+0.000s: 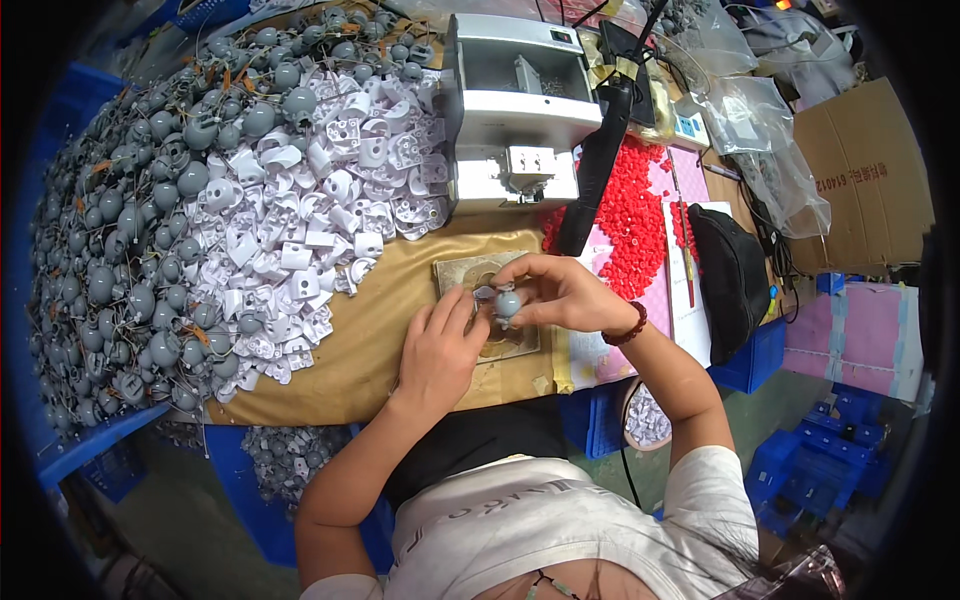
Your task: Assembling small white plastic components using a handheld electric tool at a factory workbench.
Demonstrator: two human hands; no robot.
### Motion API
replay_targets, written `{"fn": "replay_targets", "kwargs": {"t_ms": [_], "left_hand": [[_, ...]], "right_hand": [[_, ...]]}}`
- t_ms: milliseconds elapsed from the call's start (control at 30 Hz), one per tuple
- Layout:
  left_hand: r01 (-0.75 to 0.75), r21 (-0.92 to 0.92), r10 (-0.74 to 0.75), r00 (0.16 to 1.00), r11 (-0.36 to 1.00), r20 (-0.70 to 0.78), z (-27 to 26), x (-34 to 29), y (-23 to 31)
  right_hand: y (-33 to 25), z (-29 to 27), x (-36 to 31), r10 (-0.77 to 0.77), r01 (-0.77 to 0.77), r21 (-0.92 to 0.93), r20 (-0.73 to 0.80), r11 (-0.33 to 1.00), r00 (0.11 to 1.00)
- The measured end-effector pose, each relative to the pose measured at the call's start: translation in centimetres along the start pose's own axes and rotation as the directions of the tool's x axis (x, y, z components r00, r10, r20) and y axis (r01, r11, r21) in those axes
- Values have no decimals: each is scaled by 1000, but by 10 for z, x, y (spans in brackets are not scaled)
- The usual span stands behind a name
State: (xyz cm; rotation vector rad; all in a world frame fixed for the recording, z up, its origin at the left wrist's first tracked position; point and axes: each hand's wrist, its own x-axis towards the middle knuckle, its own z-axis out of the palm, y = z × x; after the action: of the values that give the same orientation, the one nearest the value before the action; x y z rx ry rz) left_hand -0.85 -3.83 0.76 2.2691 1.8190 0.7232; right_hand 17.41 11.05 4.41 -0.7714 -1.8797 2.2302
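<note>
Both hands meet in front of the machine, over a square tan plate on the table. My right hand, a dark red bead bracelet at its wrist, pinches a small grey ball-shaped part between thumb and fingers. Close against its left side is my left hand, with fingers bent and thumb and fingertips drawn together. A small pale piece shows at the left fingertips, beside the grey ball. Whatever those fingers grip is mostly hidden.
Left lie a heap of white plastic housings and a larger heap of grey ball parts. A grey-white machine stands ahead. Right are red small parts, a black pouch and a cardboard box.
</note>
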Motion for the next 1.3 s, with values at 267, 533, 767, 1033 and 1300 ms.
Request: {"fn": "replay_targets", "kwargs": {"t_ms": [267,533,767,1033,1300], "left_hand": [[-25,-40,24,1000,999,-19,-3,8,-2],[168,-152,-177,983,974,-49,-2,29,6],[148,-117,-157,985,982,-71,7,33,5],[141,-131,-153,985,981,-85,9,36,6],[146,-177,-157,987,973,-47,1,36,5]], "right_hand": [[-3,7,14,-236,124,-699,-66,704,969],[-2,14,14,-237,0,-753,-207,658,949],[0,-20,4,-831,40,-935,-292,351,474],[25,-69,24,-454,175,-424,-760,889,465],[-77,-21,15,-768,747,-393,-594,536,239]]}}
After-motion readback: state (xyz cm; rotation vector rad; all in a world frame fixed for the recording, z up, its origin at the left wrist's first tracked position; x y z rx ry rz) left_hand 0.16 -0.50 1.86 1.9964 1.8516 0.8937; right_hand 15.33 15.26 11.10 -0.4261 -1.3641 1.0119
